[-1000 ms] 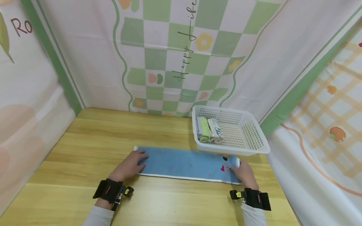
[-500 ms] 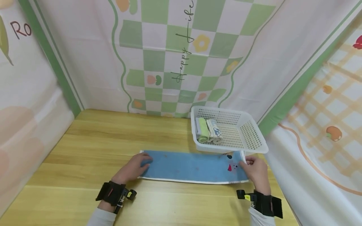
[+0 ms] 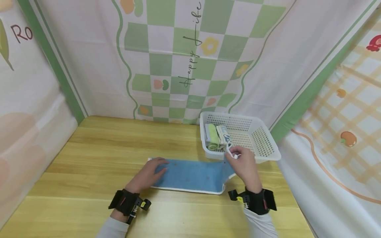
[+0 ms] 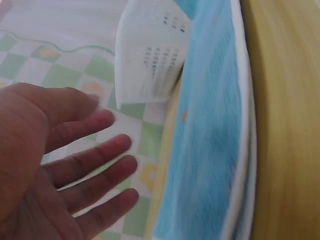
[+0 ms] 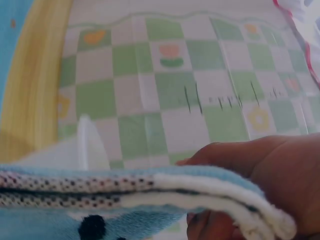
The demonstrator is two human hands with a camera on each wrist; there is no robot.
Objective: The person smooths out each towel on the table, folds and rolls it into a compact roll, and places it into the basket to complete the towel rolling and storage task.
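Observation:
A long blue towel (image 3: 190, 177) with white edging lies folded into a strip on the wooden table. My right hand (image 3: 244, 167) pinches its right end, which is raised and bent back towards the left. In the right wrist view the doubled white hem (image 5: 165, 187) of the towel passes between my thumb and fingers. My left hand (image 3: 148, 174) is at the strip's left end, fingers loosely extended. The left wrist view has that hand (image 4: 60, 165) with fingers apart, beside the towel (image 4: 210, 115); whether they touch the cloth I cannot tell.
Behind the towel, at the back right, stands a white perforated basket (image 3: 269, 137). Inside its left side are a rolled green towel (image 3: 213, 137) and a rolled white patterned one (image 3: 222, 134). A printed curtain (image 3: 166, 66) encloses the table (image 3: 113, 138).
My right hand took hold of the towel's right end, lifted it and carried it leftward, so that end now folds over. The left hand moved slightly right, staying at the left end.

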